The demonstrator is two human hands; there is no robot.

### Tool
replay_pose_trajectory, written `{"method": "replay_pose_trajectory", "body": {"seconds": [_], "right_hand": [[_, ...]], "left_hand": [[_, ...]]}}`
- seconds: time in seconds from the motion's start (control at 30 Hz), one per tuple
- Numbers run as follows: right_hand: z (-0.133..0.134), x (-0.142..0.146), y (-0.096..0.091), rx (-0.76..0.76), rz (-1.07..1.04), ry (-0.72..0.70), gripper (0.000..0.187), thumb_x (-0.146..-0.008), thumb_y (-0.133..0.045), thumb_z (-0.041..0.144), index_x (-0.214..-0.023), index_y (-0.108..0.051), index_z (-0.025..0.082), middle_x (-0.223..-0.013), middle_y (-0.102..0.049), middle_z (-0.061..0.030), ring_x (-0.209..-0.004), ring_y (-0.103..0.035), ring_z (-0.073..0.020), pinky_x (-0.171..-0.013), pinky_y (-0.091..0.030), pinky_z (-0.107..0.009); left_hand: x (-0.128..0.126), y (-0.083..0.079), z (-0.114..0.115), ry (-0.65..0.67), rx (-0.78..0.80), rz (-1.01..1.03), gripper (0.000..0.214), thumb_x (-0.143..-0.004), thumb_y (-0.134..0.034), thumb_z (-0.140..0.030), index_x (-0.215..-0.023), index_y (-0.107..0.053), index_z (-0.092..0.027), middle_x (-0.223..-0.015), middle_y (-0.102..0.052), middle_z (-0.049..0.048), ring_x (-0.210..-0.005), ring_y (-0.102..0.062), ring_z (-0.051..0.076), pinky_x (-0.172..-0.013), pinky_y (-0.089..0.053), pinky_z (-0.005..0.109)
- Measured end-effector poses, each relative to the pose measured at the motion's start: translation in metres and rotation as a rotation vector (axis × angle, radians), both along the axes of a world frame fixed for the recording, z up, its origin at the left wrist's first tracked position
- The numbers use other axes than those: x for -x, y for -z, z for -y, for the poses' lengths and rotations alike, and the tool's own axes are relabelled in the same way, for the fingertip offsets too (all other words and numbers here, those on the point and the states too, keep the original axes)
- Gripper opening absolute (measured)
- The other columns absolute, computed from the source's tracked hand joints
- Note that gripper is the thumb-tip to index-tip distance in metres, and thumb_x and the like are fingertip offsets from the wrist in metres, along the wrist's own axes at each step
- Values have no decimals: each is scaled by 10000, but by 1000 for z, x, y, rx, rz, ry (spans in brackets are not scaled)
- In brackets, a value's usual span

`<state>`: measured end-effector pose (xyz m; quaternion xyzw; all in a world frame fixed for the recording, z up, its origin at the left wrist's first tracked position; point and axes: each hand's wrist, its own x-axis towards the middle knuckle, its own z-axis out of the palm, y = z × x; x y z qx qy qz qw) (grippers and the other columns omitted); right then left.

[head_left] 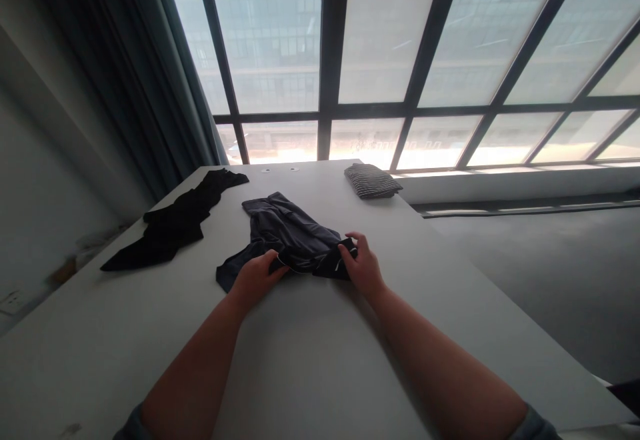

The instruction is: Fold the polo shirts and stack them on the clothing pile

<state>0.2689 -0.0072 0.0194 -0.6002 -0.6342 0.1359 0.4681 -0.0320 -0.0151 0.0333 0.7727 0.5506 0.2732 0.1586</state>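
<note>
Crumpled dark grey shorts point(295, 223) lie across the middle of the white table point(310, 360), one leg stretching away from me and the other spread to the left. Their black waistband, marked with thin white lines, faces me and is lifted slightly. My left hand point(255, 279) pinches the waistband's left part between thumb and fingers. At its right end, my right hand point(364, 263) grips the band with the thumb on the near side; some fingertips are hidden behind the cloth.
Black clothing point(180, 220) lies spread along the table's left edge. A folded striped garment point(373, 181) sits at the far right corner. Beyond the table are large framed windows point(330, 60), with a dark curtain point(125, 60) at left.
</note>
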Motion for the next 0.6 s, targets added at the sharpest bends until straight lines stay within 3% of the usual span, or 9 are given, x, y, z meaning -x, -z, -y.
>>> {"method": "replay_pose_trajectory", "body": {"seconds": [0.1,0.17,0.23,0.33,0.43,0.53,0.6], "right_hand": [[-1,-6,-2,33,88,-36,552,-880,-633,641,-1236,-620,219,-927,-722,-71,-760,-664,-227,-719,-489,-312],[-4,-12,-4,88,152,-134,546,-839,-696,626,-1214,-643,232,-814,-688,-22,-667,-612,-194,-670,-462,-289],[-7,-18,-5,137,190,-241,536,-810,-741,575,-1224,-651,248,-727,-635,24,-621,-561,-170,-634,-434,-268],[-14,-28,-2,159,181,-323,566,-804,-746,481,-1312,-625,263,-769,-646,39,-673,-577,-162,-662,-447,-259],[-23,-35,5,151,175,-271,494,-846,-672,384,-1318,-644,240,-818,-681,15,-724,-614,-171,-720,-476,-280],[-30,-39,12,110,239,-165,251,-858,-597,289,-1042,-741,197,-923,-731,-53,-837,-655,-201,-834,-498,-323],[-33,-40,16,77,263,-122,209,-855,-565,263,-940,-740,188,-994,-746,-84,-910,-667,-220,-896,-497,-345]], "left_hand": [[15,-3,-5,-25,-51,-69,208,-970,-569,-411,-985,-664,-227,-971,-706,51,-878,-673,227,-759,-461,304],[24,-1,-9,-98,-114,-84,239,-991,-520,-389,-1062,-681,-228,-1084,-708,73,-969,-677,245,-825,-487,325],[29,1,-11,-167,-147,-92,273,-1006,-485,-385,-1102,-688,-230,-1130,-714,81,-1011,-678,257,-860,-497,338],[30,6,-13,-233,-154,-81,318,-1025,-453,-406,-1131,-695,-229,-1143,-737,90,-1008,-688,263,-866,-496,338],[28,8,-14,-298,-145,-78,357,-1045,-402,-415,-1110,-694,-220,-1091,-751,114,-949,-698,268,-817,-481,332],[27,7,-14,-340,-107,-33,365,-1053,-360,-409,-1062,-678,-229,-956,-753,98,-851,-695,259,-759,-457,321],[28,5,-14,-300,-86,20,360,-1050,-358,-422,-1016,-665,-239,-905,-744,74,-822,-690,244,-747,-449,310]]}}
